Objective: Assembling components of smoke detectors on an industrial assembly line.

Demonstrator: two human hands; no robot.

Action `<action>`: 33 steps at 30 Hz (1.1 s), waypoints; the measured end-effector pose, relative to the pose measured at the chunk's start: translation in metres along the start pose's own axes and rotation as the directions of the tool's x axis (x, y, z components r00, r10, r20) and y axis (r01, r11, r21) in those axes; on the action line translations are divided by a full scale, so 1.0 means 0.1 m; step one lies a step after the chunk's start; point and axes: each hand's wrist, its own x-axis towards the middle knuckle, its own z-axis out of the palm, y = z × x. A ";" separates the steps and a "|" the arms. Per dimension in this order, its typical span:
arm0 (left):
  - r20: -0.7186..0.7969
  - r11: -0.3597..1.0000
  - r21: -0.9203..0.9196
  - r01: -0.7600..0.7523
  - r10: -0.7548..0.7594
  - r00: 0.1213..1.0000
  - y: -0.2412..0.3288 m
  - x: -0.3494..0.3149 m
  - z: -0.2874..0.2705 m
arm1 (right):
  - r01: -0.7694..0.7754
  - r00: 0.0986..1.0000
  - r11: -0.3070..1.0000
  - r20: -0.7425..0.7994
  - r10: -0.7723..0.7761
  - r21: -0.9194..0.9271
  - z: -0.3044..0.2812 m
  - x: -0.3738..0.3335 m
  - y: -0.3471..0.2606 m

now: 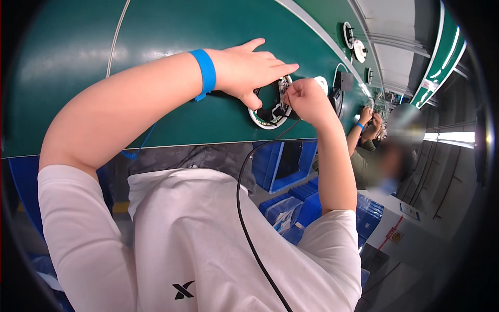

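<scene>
A round white housing (pixel 260 121) with dark parts and small electronics inside lies on the green worktop (pixel 171 114), close to its near edge. Over its far left side stretches my left hand (pixel 248 67), a blue wrist strap (pixel 205 73) on the wrist. Its fingers are spread, and the thumb rests at the housing's rim. My right hand (pixel 307 99) is closed in a pinch at the right side of the housing, by the metallic parts (pixel 283 91). What those fingertips hold is hidden.
Right of my hands are a white round part (pixel 321 83) and a dark grey box (pixel 345 81) with cables. More round units (pixel 348 35) sit beyond. A black cable (pixel 243 208) hangs before my shirt. Blue crates (pixel 288 161) stand below; a co-worker's hands (pixel 370 120) are farther right.
</scene>
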 end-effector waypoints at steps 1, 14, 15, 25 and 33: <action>0.011 1.000 -0.007 -0.004 0.004 1.000 -0.01 0.01 0.01 | -0.011 1.000 1.000 0.003 0.011 0.009 0.01 -0.01 -0.01; 0.023 0.998 0.058 -0.010 0.008 1.000 -0.02 0.06 -0.04 | 0.240 0.810 0.965 -0.526 -0.258 -0.103 -0.02 -0.51 -0.06; 0.041 0.999 0.049 -0.001 -0.001 0.999 -0.01 0.06 -0.04 | 0.325 0.676 0.944 -0.683 -0.276 -0.060 0.01 -0.63 -0.08; 0.070 0.999 0.029 0.029 -0.031 0.997 0.06 0.05 -0.11 | 0.698 0.683 0.716 -0.309 -0.662 0.008 0.98 -1.67 -0.18; 0.078 0.998 0.028 0.051 -0.053 0.996 0.03 0.07 -0.16 | -0.021 0.965 0.960 -0.245 0.093 0.280 1.30 -1.79 0.30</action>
